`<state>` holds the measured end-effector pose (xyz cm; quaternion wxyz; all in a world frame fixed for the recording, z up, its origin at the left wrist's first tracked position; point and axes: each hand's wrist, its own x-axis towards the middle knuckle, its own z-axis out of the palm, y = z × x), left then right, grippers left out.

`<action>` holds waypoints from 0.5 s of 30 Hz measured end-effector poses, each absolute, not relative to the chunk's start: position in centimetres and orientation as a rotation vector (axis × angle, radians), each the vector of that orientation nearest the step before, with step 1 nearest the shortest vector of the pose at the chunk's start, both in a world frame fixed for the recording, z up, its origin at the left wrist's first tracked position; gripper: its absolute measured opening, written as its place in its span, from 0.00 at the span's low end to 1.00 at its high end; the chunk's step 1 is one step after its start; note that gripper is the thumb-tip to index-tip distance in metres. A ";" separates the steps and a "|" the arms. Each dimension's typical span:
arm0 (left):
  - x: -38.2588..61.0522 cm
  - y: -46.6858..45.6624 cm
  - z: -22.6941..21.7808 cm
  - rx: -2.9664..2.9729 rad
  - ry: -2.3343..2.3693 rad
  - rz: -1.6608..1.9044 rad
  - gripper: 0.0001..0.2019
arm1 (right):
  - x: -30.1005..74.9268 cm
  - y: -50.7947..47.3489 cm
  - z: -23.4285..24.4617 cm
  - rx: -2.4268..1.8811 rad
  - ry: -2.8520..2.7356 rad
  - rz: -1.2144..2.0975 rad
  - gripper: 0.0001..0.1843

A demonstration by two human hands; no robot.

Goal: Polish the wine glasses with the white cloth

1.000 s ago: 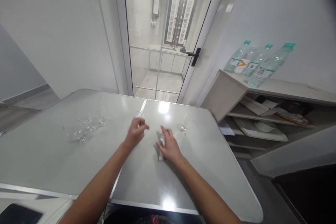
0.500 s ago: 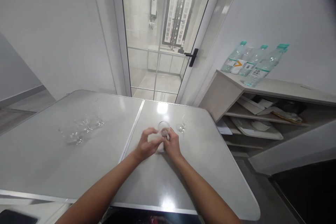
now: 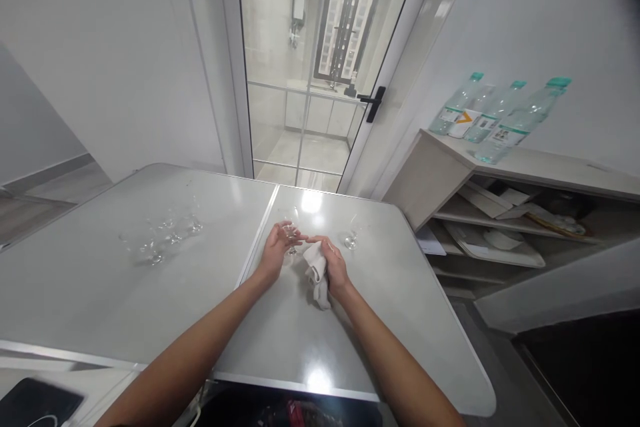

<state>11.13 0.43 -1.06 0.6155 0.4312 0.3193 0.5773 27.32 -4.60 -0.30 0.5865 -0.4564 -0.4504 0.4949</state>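
Observation:
My left hand [image 3: 277, 250] is closed around a small clear stemmed glass [image 3: 290, 235], which stands just above the grey table [image 3: 100, 293]. Close beside it on the right, my right hand [image 3: 334, 265] grips a crumpled white cloth [image 3: 316, 277] whose end hangs down toward the tabletop. Another small clear glass [image 3: 351, 238] stands on the table just right of my right hand. Several more clear glasses [image 3: 160, 240] stand grouped on the table's left half.
A glass door [image 3: 320, 67] with a black handle [image 3: 373, 103] is behind the table. At the right a shelf unit [image 3: 440, 173] carries water bottles [image 3: 495, 117] on top and papers below. A dark phone [image 3: 35, 403] lies at the bottom left.
The glass has moved from in front of my right hand back to the left, held upright by my left hand. The cloth has come out of the glass and hangs from my right hand.

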 end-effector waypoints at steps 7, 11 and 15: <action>11.4 0.2 -1.9 1.046 0.851 1.061 0.29 | 27.9 -3.9 -0.9 -1.122 -0.712 1.165 0.31; 12.4 -0.9 -1.7 1.152 0.937 0.960 0.31 | 27.5 -3.6 -1.4 -1.038 -0.700 1.246 0.34; 11.8 -0.3 -1.0 1.159 1.014 1.132 0.27 | 27.3 -3.9 -1.0 -1.053 -0.738 1.338 0.33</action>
